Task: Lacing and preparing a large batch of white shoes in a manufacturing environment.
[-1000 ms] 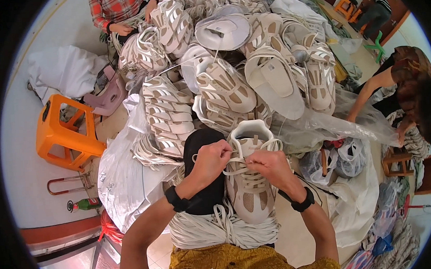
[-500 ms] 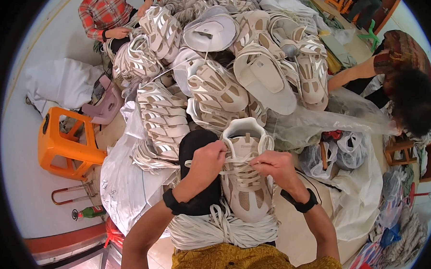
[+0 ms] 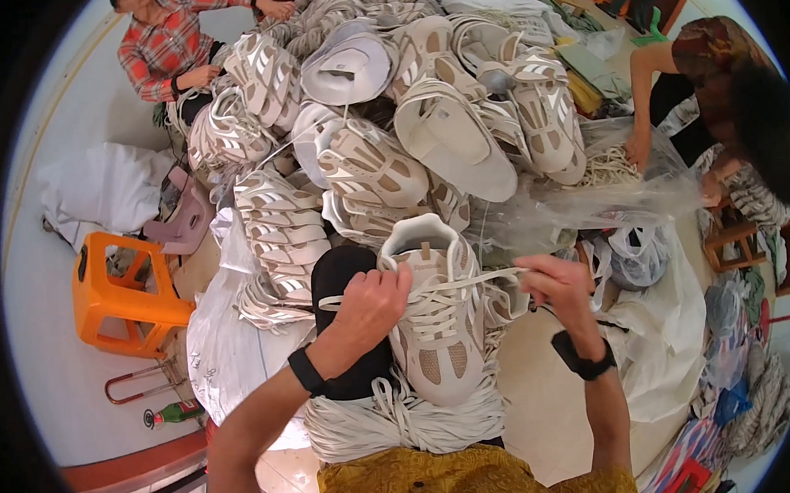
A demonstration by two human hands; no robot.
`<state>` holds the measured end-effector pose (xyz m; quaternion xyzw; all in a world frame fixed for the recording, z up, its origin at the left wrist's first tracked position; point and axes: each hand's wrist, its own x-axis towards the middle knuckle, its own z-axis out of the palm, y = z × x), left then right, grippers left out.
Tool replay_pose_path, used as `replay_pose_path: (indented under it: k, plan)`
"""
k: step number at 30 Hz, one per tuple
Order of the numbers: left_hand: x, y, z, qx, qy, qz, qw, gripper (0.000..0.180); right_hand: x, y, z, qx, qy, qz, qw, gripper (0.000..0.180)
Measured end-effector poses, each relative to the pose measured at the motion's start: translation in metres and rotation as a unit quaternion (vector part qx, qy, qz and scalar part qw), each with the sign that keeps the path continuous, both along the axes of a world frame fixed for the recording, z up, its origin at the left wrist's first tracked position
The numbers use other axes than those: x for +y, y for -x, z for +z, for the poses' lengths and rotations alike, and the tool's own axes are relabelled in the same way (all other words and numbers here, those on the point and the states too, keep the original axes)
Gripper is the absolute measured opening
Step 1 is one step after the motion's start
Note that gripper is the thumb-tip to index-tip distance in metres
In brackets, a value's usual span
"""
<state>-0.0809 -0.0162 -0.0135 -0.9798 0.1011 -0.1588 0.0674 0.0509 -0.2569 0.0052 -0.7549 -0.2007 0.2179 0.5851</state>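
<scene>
A beige-and-white sneaker [image 3: 438,333] stands toe toward me on a bundle of white shoelaces [image 3: 403,420] across my lap. Its upper eyelets carry a pale shoelace [image 3: 476,281], threaded in crossing rows down the tongue. My right hand [image 3: 557,285] pinches that lace and draws it out to the right of the shoe. On the left side of the collar, my left hand [image 3: 371,307] is closed on the lace, with a short end sticking out to its left. Under my left wrist lies a black, rounded flat piece [image 3: 353,336] beside the sneaker.
A large pile of similar sneakers [image 3: 374,164] rises ahead. Clear plastic sheeting [image 3: 600,204] lies right of it, where a bent-over person [image 3: 727,82] reaches in. Another person in a checked shirt [image 3: 175,45] sits far left. An orange stool [image 3: 119,294] and green bottle [image 3: 175,413] stand left.
My right hand has moved right, away from the shoe, pulling the lace taut. My left hand stays by the collar. The person at right has reached further toward the plastic. The view has shifted slightly.
</scene>
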Motion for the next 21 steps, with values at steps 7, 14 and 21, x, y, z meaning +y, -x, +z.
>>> replay_pose_path:
  k: [7, 14, 21]
  plan:
    - [0.004, -0.03, 0.027, 0.263, 0.075, 0.031, 0.961, 0.02, 0.055, -0.002, -0.028, -0.349, 0.02, 0.15, 0.925, 0.014]
    - [0.017, -0.061, 0.039, 0.448, 0.181, 0.136, 0.865, 0.022, 0.061, 0.002, -0.041, -0.468, 0.073, 0.116, 0.873, 0.008]
    - [0.019, -0.065, 0.028, 0.452, 0.185, 0.127, 0.863, 0.02, 0.072, -0.002, -0.046, -0.543, 0.135, 0.128, 0.819, 0.005]
